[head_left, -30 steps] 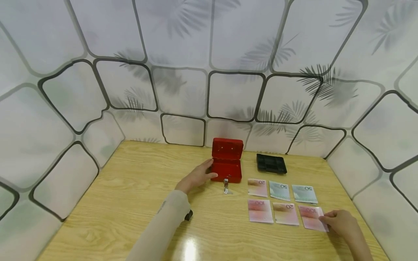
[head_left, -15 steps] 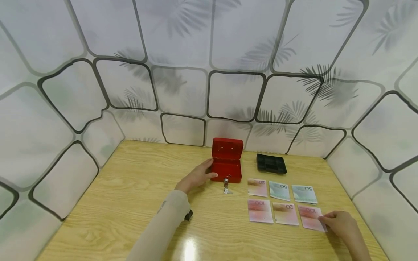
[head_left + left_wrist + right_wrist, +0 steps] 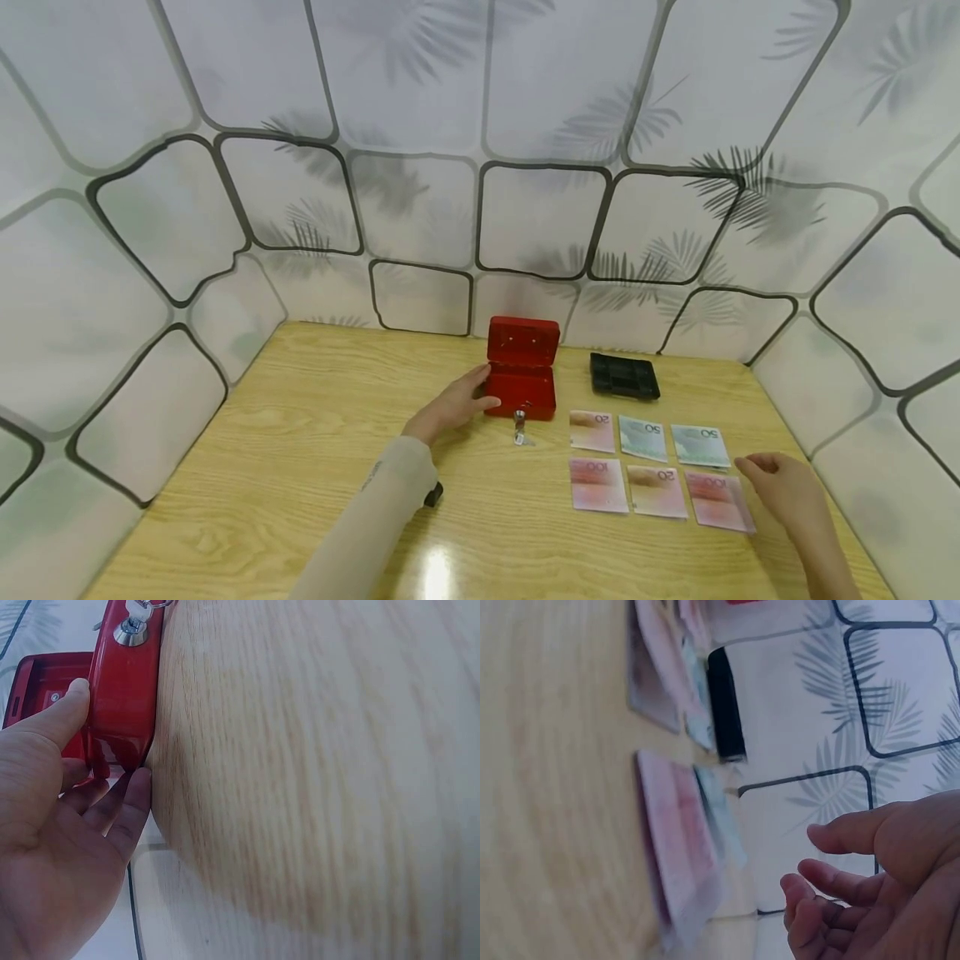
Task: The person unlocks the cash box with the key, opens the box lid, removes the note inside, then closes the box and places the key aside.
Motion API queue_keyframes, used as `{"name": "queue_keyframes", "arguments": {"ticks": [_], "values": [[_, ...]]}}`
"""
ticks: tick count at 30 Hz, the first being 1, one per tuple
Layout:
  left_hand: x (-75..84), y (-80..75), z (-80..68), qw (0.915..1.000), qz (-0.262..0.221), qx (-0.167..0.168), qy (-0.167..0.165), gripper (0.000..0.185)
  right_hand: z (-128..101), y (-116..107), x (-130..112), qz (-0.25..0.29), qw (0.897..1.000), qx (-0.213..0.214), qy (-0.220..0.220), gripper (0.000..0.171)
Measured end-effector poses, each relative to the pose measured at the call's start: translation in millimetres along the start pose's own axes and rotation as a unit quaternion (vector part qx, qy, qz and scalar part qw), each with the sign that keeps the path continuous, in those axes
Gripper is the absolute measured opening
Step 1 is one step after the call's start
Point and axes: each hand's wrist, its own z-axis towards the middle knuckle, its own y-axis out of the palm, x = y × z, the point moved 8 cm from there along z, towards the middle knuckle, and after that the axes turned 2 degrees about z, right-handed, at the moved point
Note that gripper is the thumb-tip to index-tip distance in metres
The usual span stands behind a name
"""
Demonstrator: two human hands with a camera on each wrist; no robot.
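A small red cash box (image 3: 520, 392) stands on the table with its lid raised and keys (image 3: 519, 427) hanging from its front lock. My left hand (image 3: 450, 407) holds its left side; in the left wrist view the thumb (image 3: 77, 691) lies against the top edge and the other fingers reach along the side wall. To the right, banknotes lie in two rows, among them a pink 100 note (image 3: 720, 500) at the front right and a green 50 note (image 3: 700, 446) behind it. My right hand (image 3: 787, 492) hovers just right of these two, fingers loosely bent, holding nothing.
A black compartment tray (image 3: 623, 377) sits at the back, right of the box. More notes lie between, including a 100 note (image 3: 597, 484) and a 20 note (image 3: 657, 492). Patterned white walls (image 3: 420, 217) enclose the table's back and sides.
My right hand has let go of the front-right 100 note and moved up and slightly away from it. My left hand stays at the cash box.
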Motion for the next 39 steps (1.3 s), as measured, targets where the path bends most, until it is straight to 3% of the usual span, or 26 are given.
{"name": "queue_keyframes", "arguments": {"ticks": [6,12,29,39], "values": [[0.0,-0.4,-0.8,1.0000,0.002,0.000,0.002,0.074,15.4,2.4,-24.3,0.089,0.996,-0.012,-0.026,0.063],[0.7,0.1,0.0,0.9999,0.002,-0.002,0.011,0.074,33.7,7.6,-44.5,0.138,0.989,-0.020,-0.044,0.066],[-2.8,0.0,1.5,1.0000,-0.004,0.003,0.008,0.074,95.3,18.2,-70.7,0.174,0.981,-0.031,-0.081,0.060],[-2.8,0.6,0.4,0.9999,-0.013,0.002,0.001,0.074,123.3,30.2,-70.5,0.169,0.978,-0.081,-0.095,0.054]]}}
